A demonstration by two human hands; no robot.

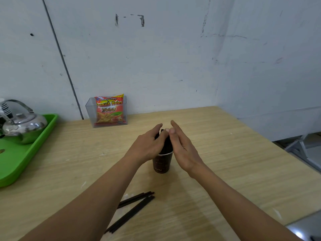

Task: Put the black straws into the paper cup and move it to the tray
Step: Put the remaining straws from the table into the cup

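A dark brown paper cup (162, 163) marked "latte" stands upright in the middle of the wooden table. A bundle of black straws (167, 144) stands in it, rising above the rim. My left hand (149, 145) cups the bundle from the left, fingers curled around it. On the other side my right hand (180, 146) presses flat against the straws, fingers straight. Several more black straws (133, 208) lie loose on the table near me, partly under my left forearm. The green tray (26, 154) sits at the left edge of the table.
A shiny metal kettle (24, 126) stands on the tray's far part. A clear plastic box (106, 111) holding a red French Fries snack bag sits against the wall behind the cup. The table's right edge (286, 153) drops to a grey floor and metal frame.
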